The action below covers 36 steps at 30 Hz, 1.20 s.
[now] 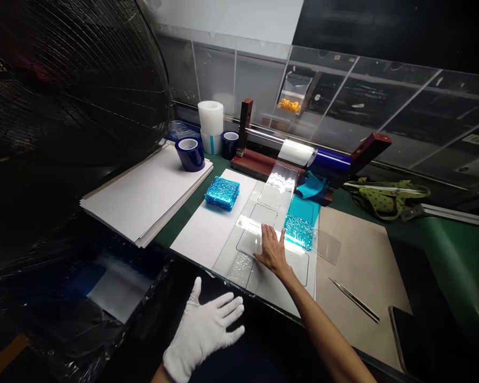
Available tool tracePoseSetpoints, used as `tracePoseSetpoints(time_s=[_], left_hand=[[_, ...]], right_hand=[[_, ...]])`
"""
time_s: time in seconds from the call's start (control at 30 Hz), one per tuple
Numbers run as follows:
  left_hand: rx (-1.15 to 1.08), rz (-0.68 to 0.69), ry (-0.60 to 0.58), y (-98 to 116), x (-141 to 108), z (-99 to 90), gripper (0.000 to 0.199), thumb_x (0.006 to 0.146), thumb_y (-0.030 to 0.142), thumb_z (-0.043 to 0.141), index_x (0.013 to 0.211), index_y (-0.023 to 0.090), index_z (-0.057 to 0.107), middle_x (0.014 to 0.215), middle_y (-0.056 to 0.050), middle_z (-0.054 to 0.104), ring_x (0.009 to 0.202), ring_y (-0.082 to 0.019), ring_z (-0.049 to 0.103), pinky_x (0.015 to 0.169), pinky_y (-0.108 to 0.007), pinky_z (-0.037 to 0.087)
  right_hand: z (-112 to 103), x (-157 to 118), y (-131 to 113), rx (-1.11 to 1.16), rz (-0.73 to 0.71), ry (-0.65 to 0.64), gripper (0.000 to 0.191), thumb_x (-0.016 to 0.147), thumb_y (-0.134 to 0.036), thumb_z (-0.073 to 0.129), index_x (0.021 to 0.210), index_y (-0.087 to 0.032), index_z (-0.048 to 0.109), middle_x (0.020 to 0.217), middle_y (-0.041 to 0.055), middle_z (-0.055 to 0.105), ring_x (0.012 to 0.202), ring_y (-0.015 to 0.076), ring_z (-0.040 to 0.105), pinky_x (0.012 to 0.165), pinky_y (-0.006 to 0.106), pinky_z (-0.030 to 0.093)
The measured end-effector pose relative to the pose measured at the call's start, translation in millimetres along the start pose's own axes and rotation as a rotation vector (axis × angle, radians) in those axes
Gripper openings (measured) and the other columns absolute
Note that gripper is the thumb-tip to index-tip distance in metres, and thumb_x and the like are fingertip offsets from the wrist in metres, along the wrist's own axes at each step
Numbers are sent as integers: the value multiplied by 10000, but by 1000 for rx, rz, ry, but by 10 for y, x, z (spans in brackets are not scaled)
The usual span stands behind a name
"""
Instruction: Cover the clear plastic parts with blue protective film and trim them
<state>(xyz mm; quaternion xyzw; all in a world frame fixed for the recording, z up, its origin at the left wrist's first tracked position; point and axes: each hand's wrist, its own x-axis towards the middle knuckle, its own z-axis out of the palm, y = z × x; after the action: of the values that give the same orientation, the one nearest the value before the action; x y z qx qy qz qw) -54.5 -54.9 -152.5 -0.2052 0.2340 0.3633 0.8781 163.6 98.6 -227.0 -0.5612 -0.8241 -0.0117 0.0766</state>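
Note:
My left hand (209,327), in a white glove, hovers palm down in front of the table's edge with its fingers spread and nothing in it. My bare right hand (274,250) lies flat, fingers apart, on a clear film strip over a white board (279,290) marked with black rounded outlines. The strip runs up to a clear film roll (297,153) on a wooden stand. Just right of my right hand lies a bubbly blue film piece (299,231), beside a clear rectangular plate (328,247). A stack of blue-filmed pieces (222,192) sits on white paper to the left.
A large fan (75,80) stands at the left, above a stack of white sheets (143,191) bearing a blue tape roll (190,155). Tweezers (355,300) and a phone (403,335) lie at the right. Behind the stand is a clear panel with a bag of orange bits (293,96).

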Motion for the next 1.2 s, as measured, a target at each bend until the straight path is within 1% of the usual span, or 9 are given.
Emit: tracePoseSetpoints(time_s=[0.23,0.33,0.47,0.6,0.8,0.93,1.03,1.13,1.2], left_hand=[[35,19,-14,93,59,-106,1136,599,793,525,1408,77,173,1444,-178,281,1405,-279,143,1051,-515,265],[33,20,-27,143,76,-75,1113,615,774,516,1413,83,167,1465,-171,259,1413,-275,119,1059,-511,259],[0,26,0,200,81,15,1116,630,791,466,1429,88,129,1486,-159,244,1421,-275,83,1073,-523,248],[55,25,0,177,124,126,1008,705,654,499,1432,65,122,1473,-176,284,1423,-275,97,1080,-516,254],[102,3,-11,48,280,319,935,703,615,505,1411,68,237,1487,-153,291,1422,-285,102,1086,-530,253],[248,-38,-186,37,371,331,835,711,691,451,1295,94,481,1482,-130,321,1429,-283,27,1117,-521,187],[446,17,-299,8,442,333,805,769,725,363,1338,164,455,1494,-122,304,1424,-311,67,1118,-544,137],[922,272,-207,-117,552,442,848,732,613,585,1431,241,281,1502,-139,262,1406,-335,149,1116,-551,110],[1283,449,-99,-246,635,582,1053,593,432,785,1453,268,201,1521,-129,192,1413,-350,77,1129,-536,14]], right_hand=[[105,27,39,-5,-14,-33,958,773,-470,558,1464,-93,11,1467,238,306,1381,354,209,1043,670,-22],[10,-54,119,21,49,46,897,817,-487,488,1466,-109,-2,1498,237,225,1402,347,136,1022,694,3],[-201,-254,529,127,452,248,648,869,-456,420,1407,-130,263,1417,212,371,1328,328,309,1032,596,209],[-338,-301,1149,224,910,240,588,838,-487,449,1288,-108,436,1132,203,586,1010,326,569,813,455,431],[-304,6,1606,333,1001,169,421,791,-463,539,1103,-195,632,841,131,692,783,275,627,673,360,424],[-445,-51,1619,440,987,249,327,855,-386,443,835,-185,700,810,115,714,764,227,646,679,310,430],[-753,-353,1518,515,932,350,356,880,-396,412,869,-171,688,834,91,726,812,200,664,748,286,457],[-1142,-722,1232,678,830,419,383,881,-470,437,907,-174,679,852,68,729,805,181,676,742,268,497],[-1356,-920,942,940,770,450,366,846,-492,522,903,-171,686,822,71,727,780,196,678,722,297,522]])
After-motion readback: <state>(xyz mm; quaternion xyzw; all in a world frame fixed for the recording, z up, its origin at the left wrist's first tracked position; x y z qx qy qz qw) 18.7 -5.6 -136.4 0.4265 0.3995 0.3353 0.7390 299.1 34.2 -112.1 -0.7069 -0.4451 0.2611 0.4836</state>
